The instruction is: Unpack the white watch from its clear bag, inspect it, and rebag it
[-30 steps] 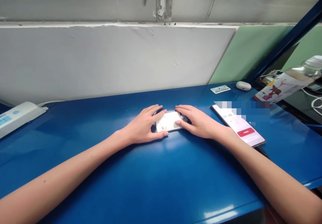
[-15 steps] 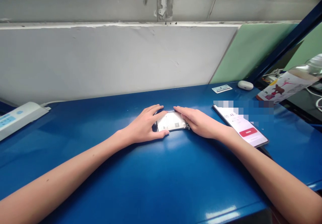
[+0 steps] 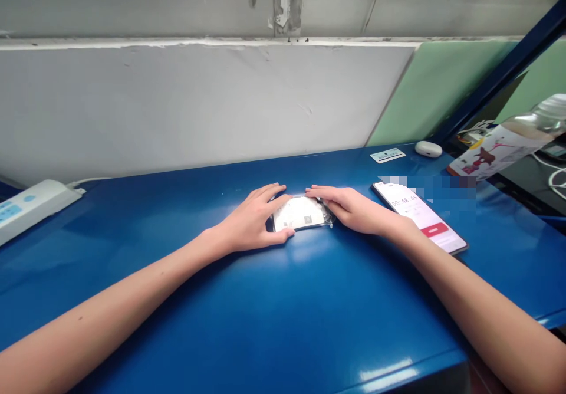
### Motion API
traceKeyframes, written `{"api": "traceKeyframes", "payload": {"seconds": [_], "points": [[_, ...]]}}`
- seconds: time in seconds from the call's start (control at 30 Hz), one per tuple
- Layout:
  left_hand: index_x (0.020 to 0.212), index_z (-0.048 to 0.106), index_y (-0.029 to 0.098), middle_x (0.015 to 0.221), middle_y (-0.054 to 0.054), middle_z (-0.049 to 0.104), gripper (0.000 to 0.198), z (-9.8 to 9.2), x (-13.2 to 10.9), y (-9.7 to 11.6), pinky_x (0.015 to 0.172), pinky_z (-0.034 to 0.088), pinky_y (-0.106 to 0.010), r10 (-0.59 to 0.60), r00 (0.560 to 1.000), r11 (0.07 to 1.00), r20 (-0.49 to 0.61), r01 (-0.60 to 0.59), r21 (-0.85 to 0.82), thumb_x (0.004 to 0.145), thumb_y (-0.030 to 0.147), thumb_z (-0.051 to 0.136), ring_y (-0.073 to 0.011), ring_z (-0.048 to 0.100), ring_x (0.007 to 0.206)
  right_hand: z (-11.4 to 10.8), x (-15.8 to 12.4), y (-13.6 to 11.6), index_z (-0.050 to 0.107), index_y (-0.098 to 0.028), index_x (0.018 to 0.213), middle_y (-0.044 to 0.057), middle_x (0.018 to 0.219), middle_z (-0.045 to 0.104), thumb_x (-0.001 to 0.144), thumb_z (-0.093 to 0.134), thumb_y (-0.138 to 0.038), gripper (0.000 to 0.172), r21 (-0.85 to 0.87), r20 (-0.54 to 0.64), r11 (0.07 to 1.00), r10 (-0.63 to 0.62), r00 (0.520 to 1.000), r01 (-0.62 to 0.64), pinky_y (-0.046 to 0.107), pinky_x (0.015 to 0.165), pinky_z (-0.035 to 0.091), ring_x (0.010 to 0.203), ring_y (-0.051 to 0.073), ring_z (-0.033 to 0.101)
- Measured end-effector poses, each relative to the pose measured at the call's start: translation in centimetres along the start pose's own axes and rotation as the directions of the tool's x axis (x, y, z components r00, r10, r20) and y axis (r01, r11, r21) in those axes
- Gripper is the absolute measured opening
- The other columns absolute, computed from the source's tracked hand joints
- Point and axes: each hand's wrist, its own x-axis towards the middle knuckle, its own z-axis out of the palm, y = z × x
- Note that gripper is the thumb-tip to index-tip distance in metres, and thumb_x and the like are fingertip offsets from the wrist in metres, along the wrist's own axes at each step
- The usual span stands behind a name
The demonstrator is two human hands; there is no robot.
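Observation:
A small white packet in clear wrap (image 3: 298,213) lies flat on the blue table (image 3: 283,323), between my two hands. My left hand (image 3: 250,223) clasps its left end, thumb along the near edge and fingers over the far edge. My right hand (image 3: 356,211) rests on its right end with the fingers held together, pressing on the wrap. Part of the packet is hidden under my fingers.
A phone (image 3: 422,216) with a lit timer screen lies just right of my right wrist. Behind it are a white card (image 3: 387,156) and a white earbud case (image 3: 428,148). A labelled bottle (image 3: 508,140) lies at the far right, a white power strip (image 3: 26,205) at the far left.
My right hand's fingers have slid off the top of the packet to its right end, showing more of its white face. The left hand has stayed where it was.

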Motion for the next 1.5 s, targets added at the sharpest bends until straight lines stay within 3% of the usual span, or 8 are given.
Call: {"api": "traceKeyframes", "payload": {"seconds": [0.13, 0.27, 0.47, 0.6, 0.8, 1.03, 1.17, 1.5], "points": [[0.137, 0.053, 0.012, 0.151, -0.022, 0.044, 0.066, 0.0, 0.1, 0.0, 0.115, 0.033, -0.059, 0.013, 1.0, 1.0, -0.022, -0.014, -0.009, 0.084, 0.05, 0.064, -0.0412, 0.035, 0.143, 0.0, 0.1, 0.7, 0.074, -0.022, 0.116, 0.011, 0.127, 0.07, 0.092, 0.052, -0.015, 0.033, -0.171, -0.133, 0.983, -0.089, 0.987, 0.065, 0.049, 0.105, 0.05, 0.124, 0.029, 0.06], [0.132, 0.054, 0.011, 0.151, -0.023, 0.042, 0.06, 0.1, 0.0, -0.1, 0.116, 0.034, -0.055, 0.03, 0.999, 0.999, -0.041, -0.03, 0.011, 0.084, 0.047, 0.062, -0.0394, 0.031, 0.145, -0.1, 0.2, 0.6, 0.079, -0.023, 0.096, 0.01, 0.105, 0.074, 0.091, 0.056, -0.019, 0.024, -0.199, -0.128, 0.976, -0.116, 0.985, 0.089, 0.045, 0.092, 0.055, 0.104, 0.028, 0.065], [0.132, 0.051, 0.008, 0.149, -0.026, 0.043, 0.059, 0.1, 0.0, -0.2, 0.116, 0.034, -0.054, 0.045, 0.998, 0.998, -0.036, -0.043, 0.041, 0.086, 0.044, 0.06, -0.0386, 0.031, 0.146, -0.6, 0.0, -0.4, 0.072, -0.019, 0.121, 0.011, 0.105, 0.073, 0.089, 0.058, -0.021, 0.035, -0.11, -0.052, 0.993, -0.037, 0.998, 0.031, 0.04, 0.086, 0.054, 0.097, 0.026, 0.067], [0.139, 0.046, 0.006, 0.151, -0.027, 0.041, 0.07, 0.1, 0.0, -0.1, 0.115, 0.033, -0.058, 0.028, 0.999, 0.999, -0.023, -0.027, 0.048, 0.089, 0.054, 0.057, -0.0413, 0.031, 0.145, -0.9, 0.0, -0.8, 0.064, -0.018, 0.131, 0.007, 0.09, 0.072, 0.087, 0.06, -0.02, 0.045, -0.067, 0.002, 0.996, -0.054, 0.999, 0.054, 0.04, 0.087, 0.053, 0.094, 0.026, 0.065], [0.143, 0.047, 0.01, 0.151, -0.023, 0.043, 0.069, 0.2, 0.0, -0.1, 0.116, 0.032, -0.057, 0.024, 0.999, 1.0, -0.022, -0.024, 0.018, 0.091, 0.055, 0.055, -0.0411, 0.032, 0.145, -0.4, 0.0, -0.5, 0.072, -0.022, 0.12, 0.012, 0.116, 0.066, 0.088, 0.067, -0.036, 0.036, -0.057, -0.022, 0.997, -0.043, 0.999, 0.042, 0.046, 0.095, 0.053, 0.109, 0.029, 0.063], [0.141, 0.05, 0.013, 0.149, -0.021, 0.047, 0.062, 0.2, 0.1, -0.2, 0.115, 0.034, -0.057, 0.038, 0.998, 0.999, -0.046, -0.038, -0.009, 0.091, 0.049, 0.057, -0.0409, 0.034, 0.144, 0.9, 0.3, -0.1, 0.075, -0.021, 0.105, 0.014, 0.143, 0.054, 0.089, 0.066, -0.027, 0.019, -0.096, -0.139, 0.989, -0.128, 0.982, 0.115, 0.058, 0.111, 0.043, 0.139, 0.034, 0.044], [0.141, 0.048, 0.008, 0.147, -0.024, 0.048, 0.065, 0.2, 0.1, -0.1, 0.115, 0.034, -0.057, 0.039, 0.998, 0.999, -0.048, -0.038, 0.013, 0.091, 0.048, 0.056, -0.0409, 0.035, 0.143, 0.7, 0.4, -0.2, 0.074, -0.019, 0.105, 0.015, 0.146, 0.051, 0.091, 0.064, -0.027, 0.018, -0.203, -0.147, 0.963, -0.209, 0.967, 0.177, 0.059, 0.114, 0.039, 0.145, 0.034, 0.036], [0.143, 0.044, 0.01, 0.149, -0.023, 0.045, 0.065, 0.4, 0.1, -0.3, 0.116, 0.033, -0.057, 0.021, 0.999, 1.0, -0.039, -0.021, 0.019, 0.091, 0.046, 0.054, -0.0399, 0.033, 0.145, -0.9, 0.3, 0.9, 0.075, -0.022, 0.104, 0.012, 0.146, 0.053, 0.092, 0.064, -0.032, 0.019, -0.25, -0.11, 0.949, -0.224, 0.968, 0.191, 0.059, 0.114, 0.04, 0.143, 0.035, 0.04]]}}
